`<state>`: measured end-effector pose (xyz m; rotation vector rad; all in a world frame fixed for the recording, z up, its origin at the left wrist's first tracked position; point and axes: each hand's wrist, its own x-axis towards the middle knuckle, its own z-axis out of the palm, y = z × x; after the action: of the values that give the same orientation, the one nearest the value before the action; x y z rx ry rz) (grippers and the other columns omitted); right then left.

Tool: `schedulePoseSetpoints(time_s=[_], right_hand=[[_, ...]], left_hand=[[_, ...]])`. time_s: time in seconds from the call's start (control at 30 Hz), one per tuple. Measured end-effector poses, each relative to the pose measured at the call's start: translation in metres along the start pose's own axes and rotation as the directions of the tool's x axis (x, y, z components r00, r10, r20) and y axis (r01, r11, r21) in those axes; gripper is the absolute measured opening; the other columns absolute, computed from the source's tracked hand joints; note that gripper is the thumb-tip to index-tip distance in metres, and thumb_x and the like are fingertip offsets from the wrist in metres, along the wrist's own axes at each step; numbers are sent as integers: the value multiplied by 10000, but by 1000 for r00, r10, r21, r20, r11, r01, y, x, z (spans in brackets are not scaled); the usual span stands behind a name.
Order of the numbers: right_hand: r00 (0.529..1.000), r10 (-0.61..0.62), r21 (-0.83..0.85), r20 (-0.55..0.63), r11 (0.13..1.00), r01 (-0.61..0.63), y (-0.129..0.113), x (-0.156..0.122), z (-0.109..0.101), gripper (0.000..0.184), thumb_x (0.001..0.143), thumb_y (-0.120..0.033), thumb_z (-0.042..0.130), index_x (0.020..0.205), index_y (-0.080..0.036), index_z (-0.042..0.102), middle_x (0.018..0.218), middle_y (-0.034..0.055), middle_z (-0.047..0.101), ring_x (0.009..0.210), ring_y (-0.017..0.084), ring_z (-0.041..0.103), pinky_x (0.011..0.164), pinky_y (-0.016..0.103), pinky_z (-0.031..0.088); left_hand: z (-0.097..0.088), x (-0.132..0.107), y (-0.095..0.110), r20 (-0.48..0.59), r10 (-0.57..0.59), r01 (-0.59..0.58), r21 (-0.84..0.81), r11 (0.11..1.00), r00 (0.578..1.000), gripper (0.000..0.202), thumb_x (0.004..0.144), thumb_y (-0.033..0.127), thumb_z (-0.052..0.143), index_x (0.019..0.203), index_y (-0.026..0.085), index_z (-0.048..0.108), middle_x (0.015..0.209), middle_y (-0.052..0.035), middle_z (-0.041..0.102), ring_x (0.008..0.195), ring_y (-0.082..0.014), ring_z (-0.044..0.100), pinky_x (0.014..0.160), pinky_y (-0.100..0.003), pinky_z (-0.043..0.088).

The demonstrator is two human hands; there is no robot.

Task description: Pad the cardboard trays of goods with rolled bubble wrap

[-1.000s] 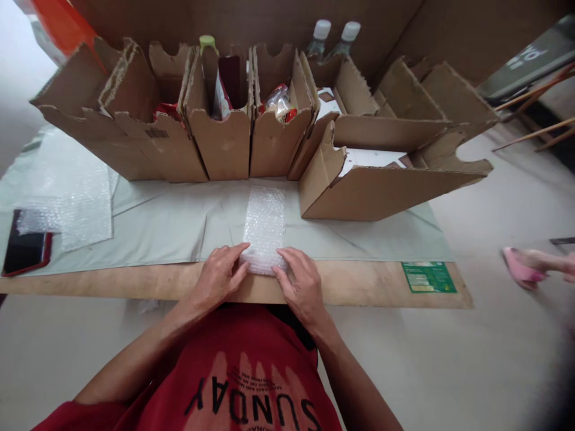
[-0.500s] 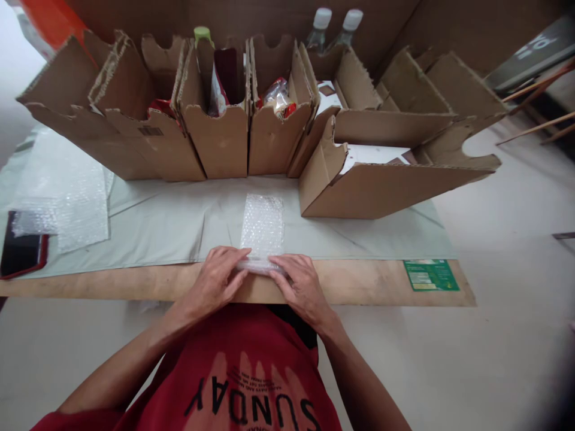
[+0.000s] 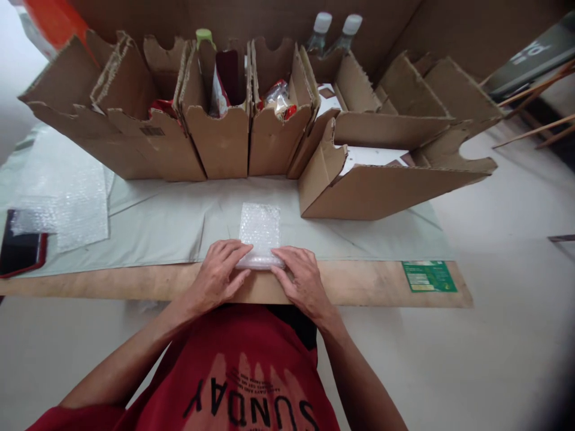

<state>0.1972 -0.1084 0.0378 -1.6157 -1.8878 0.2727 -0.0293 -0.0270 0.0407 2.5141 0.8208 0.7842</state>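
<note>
At far left we see a dark phone in a red case, flat at the edge of the grey-green cloth. Loose bubble wrap sheets lie partly over its far end, off the work area but within reach. Behind them, a row of upright cardboard bins stands w/ the cut-out fronts toward the person, which in our judgement makes the packets inside easy to take. In the middle, near the front edge of the wooden board, the left hand and the right hand meet on the near end of the bubble wrap strip. The strip lies flat on the cloth, its long side pointing away from the person, approx. in front of the middle bins. Its near end is rolled into a thick fold. Both hands grip this fold, fingers bent over the top, one hand at each corner; we judge this keeps the roll straight & tight. Whether sth. is inside the fold we cannot tell, as the hands cover it. Further right, two bottles w/ white caps stand behind the bins. After them an open cardboard box lies low w/ mouth up, and a green label is stuck on the board.
</note>
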Motion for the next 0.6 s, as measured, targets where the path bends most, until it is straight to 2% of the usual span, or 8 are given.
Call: schedulePoseSetpoints(time_s=[0.07,0.17,0.23,0.3,0.37,0.47,0.6], right_hand=[[999,31,24,7,999,-31,0,0,-2,291,1044,-331,542,1297,-233,647,1181,80,765,1113,248,682,969,421,492],[997,44,-54,-59,997,-47,0,1,-1,337,1052,-342,519,1351,-221,613,1315,116,710,1195,266,648,987,432,484],[997,9,-134,-83,991,-20,0,3,1,366,1034,-349,551,1373,-221,600,1418,137,648,1268,290,607,1025,454,464],[999,-33,-192,-41,981,24,0,7,4,400,1003,-334,603,1386,-221,596,1459,142,621,1317,310,575,1056,476,443],[998,-56,-203,17,977,58,1,13,7,409,982,-282,621,1386,-220,604,1422,134,653,1333,316,567,1066,483,435],[998,-42,-126,42,991,47,3,20,8,358,982,-236,604,1337,-217,643,1294,113,730,1283,298,605,1056,474,446],[996,13,27,84,1000,-16,2,21,2,310,997,-313,600,1285,-225,675,1178,89,768,1137,267,667,1003,444,483]], left_hand=[[-1,2,-2,9,-23,23,-24,999,1000,370,989,226,564,1357,189,568,1164,-122,719,1105,-276,642,975,-449,515],[4,14,-11,10,-79,80,-24,997,997,359,996,239,556,1348,172,581,1105,-111,739,1038,-265,650,941,-439,524],[9,24,-18,6,-108,108,4,994,994,354,998,257,553,1334,154,597,1095,-119,739,1011,-268,649,929,-442,526],[13,31,-23,-17,-136,137,39,990,991,346,1002,270,543,1314,137,611,1099,-132,731,1004,-275,647,918,-444,528],[14,33,-23,-56,-154,157,59,986,987,351,1009,289,538,1318,136,610,1148,-144,714,1050,-283,644,932,-445,526],[8,25,-16,-89,-87,93,55,994,992,396,999,334,586,1352,155,581,1245,-157,679,1148,-291,627,987,-450,512],[1,12,-8,-25,-16,17,29,999,1000,352,1007,294,574,1337,173,578,1163,-125,707,1080,-264,648,961,-419,519]])
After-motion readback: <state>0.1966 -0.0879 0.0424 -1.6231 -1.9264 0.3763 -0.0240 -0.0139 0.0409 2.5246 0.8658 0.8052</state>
